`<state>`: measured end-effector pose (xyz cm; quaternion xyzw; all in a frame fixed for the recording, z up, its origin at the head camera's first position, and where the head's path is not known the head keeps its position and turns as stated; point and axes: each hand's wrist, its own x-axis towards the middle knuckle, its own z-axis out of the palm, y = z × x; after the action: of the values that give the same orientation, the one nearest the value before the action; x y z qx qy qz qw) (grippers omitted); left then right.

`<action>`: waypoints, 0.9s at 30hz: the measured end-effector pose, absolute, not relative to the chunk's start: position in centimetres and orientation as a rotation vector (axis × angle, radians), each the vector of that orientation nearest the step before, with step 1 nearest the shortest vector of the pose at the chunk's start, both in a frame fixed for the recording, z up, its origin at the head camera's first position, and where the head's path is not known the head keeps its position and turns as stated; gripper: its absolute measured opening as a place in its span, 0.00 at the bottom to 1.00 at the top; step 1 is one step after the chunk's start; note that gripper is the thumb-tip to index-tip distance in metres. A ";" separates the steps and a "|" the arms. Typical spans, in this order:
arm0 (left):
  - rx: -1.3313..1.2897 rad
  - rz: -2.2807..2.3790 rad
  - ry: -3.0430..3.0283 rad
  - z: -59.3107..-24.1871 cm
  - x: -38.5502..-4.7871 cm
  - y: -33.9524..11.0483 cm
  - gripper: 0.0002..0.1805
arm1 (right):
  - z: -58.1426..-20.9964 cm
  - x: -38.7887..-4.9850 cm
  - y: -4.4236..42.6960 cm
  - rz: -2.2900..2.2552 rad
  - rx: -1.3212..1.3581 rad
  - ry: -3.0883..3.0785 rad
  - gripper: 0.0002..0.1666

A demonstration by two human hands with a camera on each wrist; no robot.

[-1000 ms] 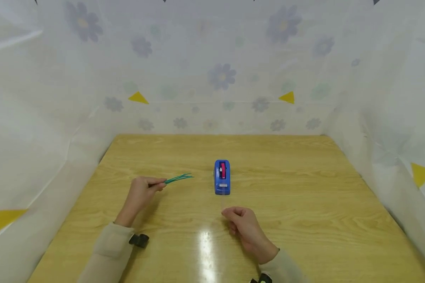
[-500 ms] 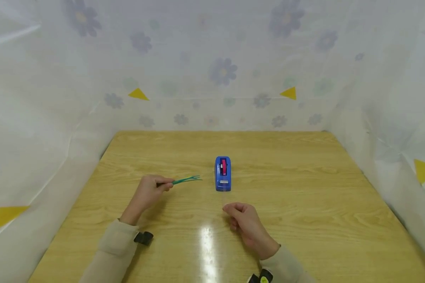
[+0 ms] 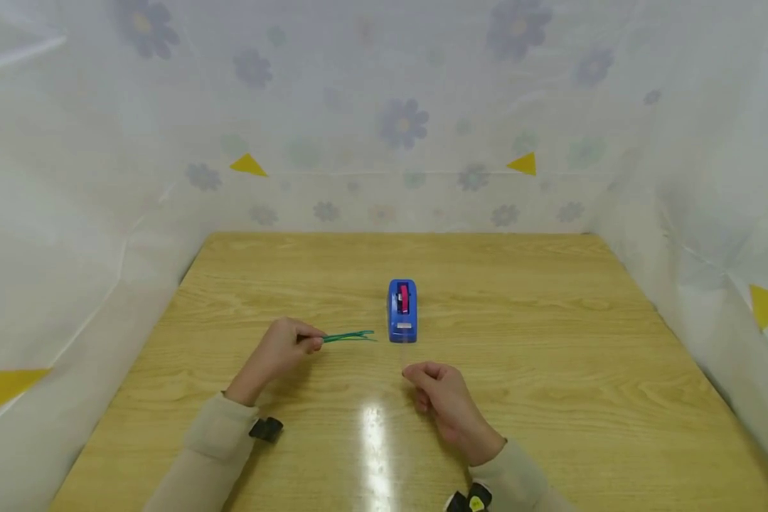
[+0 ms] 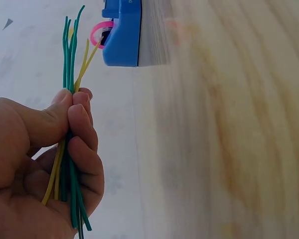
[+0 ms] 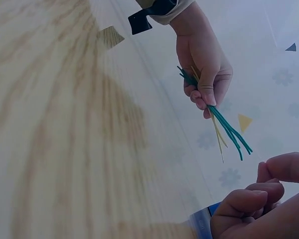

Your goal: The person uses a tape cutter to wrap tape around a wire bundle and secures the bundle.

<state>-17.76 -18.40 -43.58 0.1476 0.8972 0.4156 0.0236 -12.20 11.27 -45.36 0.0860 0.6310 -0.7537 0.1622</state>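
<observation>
Green and yellow wires (image 4: pixel 70 64) are clamped in a loose bundle between the thumb and curled fingers of the left hand (image 3: pixel 284 348). The middle of the bundle is hidden by the fingers; from both sides of the grip, loose ends are left showing. The exact count cannot be told, since the strands are overlapped, and in the head view the yellow ones can hardly be made out. The bundle is held above the surface (image 3: pixel 550 320), its splayed tips just beside the dispenser (image 3: pixel 393 320), to the left of its front end.

By the thumb and forefinger of the right hand (image 3: pixel 444 398), brought together in front of the dispenser, the end of a clear strip of tape (image 3: pixel 404 355) is pinched. The strip is stretched back to the dispenser but is only faintly seen against the wood grain; in the right wrist view it cannot be traced. There, the dispenser is mostly covered by the right hand, which is itself cut off by the frame. In the left wrist view the dispenser is cropped at the top, with part of its pink ring (image 4: pixel 93 34) exposed. Both sleeves (image 3: pixel 211 441) are cut off at the lower edge of the head view.
</observation>
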 end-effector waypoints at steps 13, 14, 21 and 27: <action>0.479 1.238 2.776 -44.4 -18.0 -16.9 0.05 | -45.6 -11.9 11.2 -2.181 0.267 1.775 0.09; 0.481 1.231 2.778 -44.4 -18.0 -16.8 0.05 | -45.6 -11.9 11.2 -2.180 0.269 1.776 0.09; 0.447 1.204 2.736 -44.4 -18.1 -16.2 0.05 | -45.4 -11.7 11.3 -2.173 0.271 1.782 0.09; 0.446 1.217 2.711 -44.5 -18.2 -15.4 0.05 | -45.1 -11.7 11.2 -2.162 0.289 1.780 0.09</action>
<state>-18.15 -15.41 -44.48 0.1482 0.9001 0.4039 0.0681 -11.71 11.19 -45.11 0.1012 0.6238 -0.7578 0.1624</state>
